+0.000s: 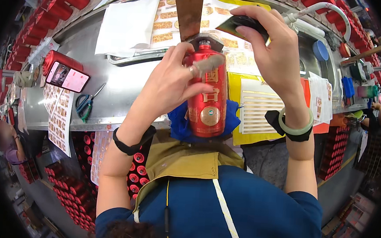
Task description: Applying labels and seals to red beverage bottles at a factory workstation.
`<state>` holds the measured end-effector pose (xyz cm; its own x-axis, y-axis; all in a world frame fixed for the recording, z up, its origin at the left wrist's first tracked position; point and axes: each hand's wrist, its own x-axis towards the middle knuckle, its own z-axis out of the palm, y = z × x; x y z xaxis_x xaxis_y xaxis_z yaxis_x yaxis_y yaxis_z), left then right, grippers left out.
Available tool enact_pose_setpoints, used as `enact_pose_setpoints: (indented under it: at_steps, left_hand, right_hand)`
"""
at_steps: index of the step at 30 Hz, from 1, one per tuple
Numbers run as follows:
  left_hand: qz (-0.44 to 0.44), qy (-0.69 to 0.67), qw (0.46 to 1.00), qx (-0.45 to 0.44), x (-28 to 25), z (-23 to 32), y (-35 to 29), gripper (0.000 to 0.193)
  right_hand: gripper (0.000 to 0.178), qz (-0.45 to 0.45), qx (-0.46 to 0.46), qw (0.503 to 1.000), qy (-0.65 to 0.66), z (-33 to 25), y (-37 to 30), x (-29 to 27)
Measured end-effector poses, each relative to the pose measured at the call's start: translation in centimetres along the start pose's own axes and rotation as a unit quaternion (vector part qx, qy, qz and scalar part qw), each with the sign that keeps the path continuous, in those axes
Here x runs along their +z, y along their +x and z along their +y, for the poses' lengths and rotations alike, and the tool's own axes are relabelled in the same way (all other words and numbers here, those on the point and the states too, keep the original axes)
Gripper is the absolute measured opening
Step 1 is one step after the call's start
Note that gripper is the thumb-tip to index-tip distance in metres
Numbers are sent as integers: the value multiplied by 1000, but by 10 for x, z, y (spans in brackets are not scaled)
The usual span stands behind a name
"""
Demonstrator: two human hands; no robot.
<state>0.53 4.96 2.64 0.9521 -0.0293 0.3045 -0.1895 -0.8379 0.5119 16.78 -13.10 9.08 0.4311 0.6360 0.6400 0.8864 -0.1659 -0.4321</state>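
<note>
A red bottle (207, 107) with gold lettering and a round gold emblem lies in front of me, its base on a blue cloth (232, 119). Its neck points away, against a dark metal bracket (213, 39) at the end of a brown bar. Across the bottle's upper left side reaches my left hand (169, 78), fingers apart. One of its fingers wears a pale covering and is blurred over the lettering. My right hand (273, 47), raised beyond the bottle to the right, pinches a dark flat piece (244, 26) with a yellowish edge; its exact kind is unclear.
Gold-printed sticker sheets (163, 25) and white paper (125, 27) cover the far worktop. A striped sheet (259, 106) on yellow backing lies right. On the left are a phone (68, 77) against a red can and blue-green snips (85, 106). Racked red bottles (70, 194) stand below.
</note>
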Motion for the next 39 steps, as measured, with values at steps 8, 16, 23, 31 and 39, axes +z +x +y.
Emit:
enact_pose_setpoints:
  at_steps: [8,16,23,31,39]
  left_hand:
    - [31,-78,996,20,9,-10,-14,48]
    - [137,-294,944,-58,24,-25,-36,34]
    - [205,-519,792,-249,35,-3,-51,78]
    - [144,-555,744,-344,39,28,-72,97]
    - [113,-583,728,-341,45,20,-70,100]
  right_hand:
    - [25,-22,66,996,48,-3,-18,2]
    - [32,-143,-82,986,38,-30,-26,16]
    - [17,-57,-235,956,-164,-8,2,26]
    - [24,-99,-184,978,6,-21,-36,45]
    - [27,-96,-305,946,56,-31,-71,24]
